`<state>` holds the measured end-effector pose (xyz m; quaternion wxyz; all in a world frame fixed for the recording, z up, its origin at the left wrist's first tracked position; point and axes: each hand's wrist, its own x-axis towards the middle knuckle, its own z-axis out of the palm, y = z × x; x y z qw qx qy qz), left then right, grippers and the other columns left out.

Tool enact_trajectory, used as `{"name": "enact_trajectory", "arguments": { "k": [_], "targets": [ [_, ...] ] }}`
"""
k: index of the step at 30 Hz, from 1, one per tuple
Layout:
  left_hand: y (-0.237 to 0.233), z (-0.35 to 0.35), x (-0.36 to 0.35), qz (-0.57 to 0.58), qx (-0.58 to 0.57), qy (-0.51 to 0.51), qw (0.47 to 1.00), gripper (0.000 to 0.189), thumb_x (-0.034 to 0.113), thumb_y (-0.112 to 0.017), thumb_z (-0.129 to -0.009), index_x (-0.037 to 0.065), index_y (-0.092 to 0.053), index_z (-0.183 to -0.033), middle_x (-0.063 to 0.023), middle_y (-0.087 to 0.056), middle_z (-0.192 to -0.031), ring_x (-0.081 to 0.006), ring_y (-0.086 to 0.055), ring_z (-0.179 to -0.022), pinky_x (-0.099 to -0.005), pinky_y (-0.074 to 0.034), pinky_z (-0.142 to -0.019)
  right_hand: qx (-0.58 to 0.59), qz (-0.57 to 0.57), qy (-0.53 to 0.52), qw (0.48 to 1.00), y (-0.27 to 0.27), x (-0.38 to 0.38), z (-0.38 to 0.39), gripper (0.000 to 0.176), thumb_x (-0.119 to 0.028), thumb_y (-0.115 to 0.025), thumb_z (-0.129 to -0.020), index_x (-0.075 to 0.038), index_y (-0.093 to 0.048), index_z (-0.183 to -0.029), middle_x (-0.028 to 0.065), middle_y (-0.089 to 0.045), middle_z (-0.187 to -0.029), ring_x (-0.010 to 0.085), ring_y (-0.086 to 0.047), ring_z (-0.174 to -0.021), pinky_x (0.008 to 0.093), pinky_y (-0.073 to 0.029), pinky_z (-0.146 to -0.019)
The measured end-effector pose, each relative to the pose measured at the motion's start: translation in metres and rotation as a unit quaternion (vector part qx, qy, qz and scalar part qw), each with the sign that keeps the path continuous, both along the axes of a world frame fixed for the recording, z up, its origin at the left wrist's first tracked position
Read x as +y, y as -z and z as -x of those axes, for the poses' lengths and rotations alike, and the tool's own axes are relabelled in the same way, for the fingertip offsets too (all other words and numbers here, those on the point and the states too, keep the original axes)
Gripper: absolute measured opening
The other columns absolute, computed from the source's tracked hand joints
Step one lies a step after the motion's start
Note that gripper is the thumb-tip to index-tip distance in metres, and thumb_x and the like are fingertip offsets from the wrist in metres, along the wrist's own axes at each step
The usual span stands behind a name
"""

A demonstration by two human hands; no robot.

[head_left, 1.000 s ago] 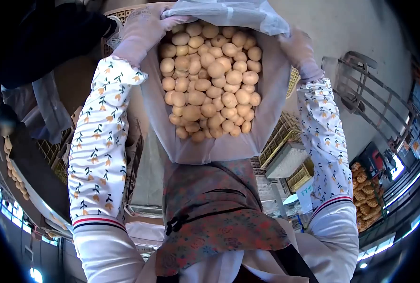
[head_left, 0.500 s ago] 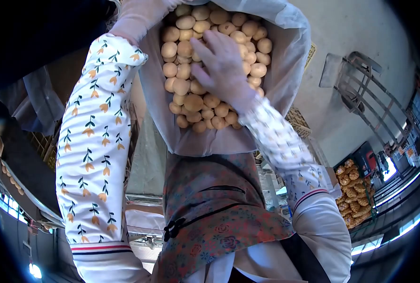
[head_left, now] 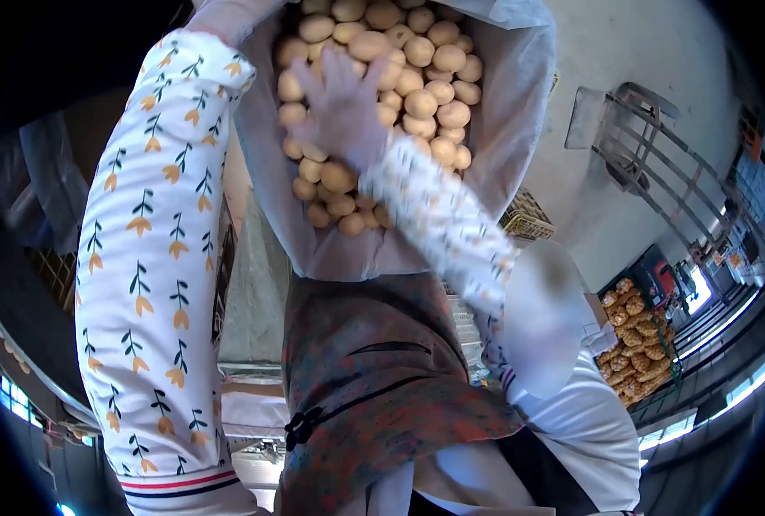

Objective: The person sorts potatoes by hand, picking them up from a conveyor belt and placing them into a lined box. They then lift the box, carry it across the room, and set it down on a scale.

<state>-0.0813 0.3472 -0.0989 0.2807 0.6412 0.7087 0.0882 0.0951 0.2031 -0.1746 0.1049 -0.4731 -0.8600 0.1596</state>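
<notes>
Leftward across the round tan produce [head_left: 421,104] the right hand [head_left: 344,107] has moved since half a second ago. It is somewhat blurred, with fingers spread loosely over the left part of the heap. The left hand [head_left: 234,15] is at the far left edge of the pale liner [head_left: 511,129]; its fingers are out of view, so one cannot tell its grip. The produce lies inside this liner, beyond the flowered apron [head_left: 382,361]. To the right stands a metal cart [head_left: 667,163].
</notes>
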Motion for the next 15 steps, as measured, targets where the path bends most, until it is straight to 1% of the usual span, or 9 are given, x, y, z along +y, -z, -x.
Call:
{"name": "enact_trajectory", "arguments": {
  "k": [2, 5, 6, 8, 9, 12, 13, 14, 15],
  "targets": [
    [0.001, 0.0, 0.002, 0.013, 0.005, -0.001, 1.0, 0.036, 0.046, -0.075, -0.081, 0.01, -0.073, -0.08, -0.0066, -0.071, -0.072, -0.0246, -0.07, -0.072, -0.0389, -0.051, -0.069, 0.078, 0.093, 0.005, 0.993, -0.031, -0.03, -0.024, 0.077, -0.043, -0.078, -0.067, -0.014, -0.055, -0.135, 0.0212, -0.046, -0.137, 0.0393, -0.042, -0.129, 0.0628, -0.029, -0.108],
    [-0.001, -0.002, -0.001, 0.039, -0.042, -0.024, 0.998, 0.035, 0.045, -0.075, -0.082, 0.01, -0.073, -0.081, -0.0059, -0.071, -0.07, -0.023, -0.069, -0.07, -0.0373, -0.05, -0.067, 0.08, 0.179, -0.054, 0.979, -0.068, -0.056, -0.09, 0.07, -0.031, -0.078, -0.069, -0.011, -0.056, -0.132, 0.0234, -0.046, -0.135, 0.0392, -0.045, -0.126, 0.0541, -0.034, -0.107],
    [-0.002, -0.001, 0.0, 0.048, -0.052, -0.032, 0.997, 0.034, 0.044, -0.075, -0.082, 0.01, -0.073, -0.081, -0.0057, -0.07, -0.07, -0.0228, -0.069, -0.07, -0.037, -0.05, -0.067, 0.06, 0.183, -0.067, 0.979, -0.078, -0.058, -0.106, 0.066, -0.027, -0.077, -0.07, -0.01, -0.057, -0.131, 0.0231, -0.047, -0.133, 0.0385, -0.046, -0.124, 0.0513, -0.037, -0.105],
    [0.004, 0.001, 0.0, 0.002, -0.008, 0.014, 1.0, 0.032, 0.043, -0.074, -0.083, 0.01, -0.072, -0.084, -0.0054, -0.069, -0.069, -0.0229, -0.068, -0.069, -0.0368, -0.049, -0.065, 0.012, 0.181, -0.076, 0.981, -0.097, -0.062, -0.133, 0.058, -0.02, -0.074, -0.072, -0.008, -0.059, -0.126, 0.0217, -0.05, -0.129, 0.037, -0.05, -0.12, 0.0469, -0.04, -0.102],
    [0.006, 0.003, 0.0, 0.009, -0.021, -0.002, 1.0, 0.033, 0.043, -0.075, -0.083, 0.01, -0.073, -0.084, -0.0059, -0.07, -0.069, -0.0228, -0.068, -0.069, -0.0369, -0.05, -0.066, -0.016, 0.177, -0.071, 0.982, -0.1, -0.062, -0.137, 0.053, -0.017, -0.072, -0.073, -0.008, -0.06, -0.124, 0.0208, -0.052, -0.127, 0.036, -0.052, -0.117, 0.0454, -0.042, -0.1],
    [0.002, 0.002, 0.001, 0.021, -0.031, -0.02, 0.999, 0.035, 0.044, -0.075, -0.082, 0.009, -0.073, -0.083, -0.0078, -0.071, -0.072, -0.0238, -0.069, -0.071, -0.038, -0.051, -0.068, 0.068, 0.183, -0.004, 0.981, -0.092, -0.053, -0.134, 0.043, -0.014, -0.07, -0.074, -0.007, -0.063, -0.115, 0.0155, -0.058, -0.117, 0.0333, -0.057, -0.108, 0.0437, -0.045, -0.093],
    [0.0, 0.001, 0.002, 0.025, -0.031, -0.02, 0.999, 0.035, 0.044, -0.076, -0.082, 0.009, -0.073, -0.082, -0.0085, -0.071, -0.072, -0.0243, -0.069, -0.072, -0.0385, -0.051, -0.068, 0.12, 0.082, 0.008, 0.989, -0.08, -0.038, -0.122, 0.032, -0.013, -0.068, -0.076, -0.006, -0.063, -0.107, 0.011, -0.061, -0.11, 0.0315, -0.059, -0.099, 0.0436, -0.047, -0.086],
    [-0.001, 0.001, 0.004, 0.01, -0.02, -0.013, 1.0, 0.036, 0.045, -0.076, -0.081, 0.008, -0.073, -0.082, -0.0091, -0.071, -0.073, -0.0248, -0.07, -0.072, -0.0389, -0.051, -0.069, 0.139, 0.098, -0.007, 0.985, -0.072, -0.004, -0.106, 0.029, -0.013, -0.067, -0.079, -0.006, -0.063, -0.106, 0.0106, -0.062, -0.108, 0.0306, -0.059, -0.095, 0.0424, -0.047, -0.082],
    [0.001, 0.002, 0.005, -0.003, -0.009, -0.009, 1.0, 0.037, 0.045, -0.076, -0.081, 0.008, -0.073, -0.082, -0.0097, -0.071, -0.073, -0.0254, -0.07, -0.073, -0.0393, -0.051, -0.069, 0.134, 0.073, -0.017, 0.988, -0.057, 0.027, -0.09, 0.029, -0.017, -0.065, -0.08, -0.008, -0.064, -0.107, 0.0108, -0.063, -0.105, 0.0305, -0.059, -0.095, 0.0425, -0.048, -0.082]
  ]
}}
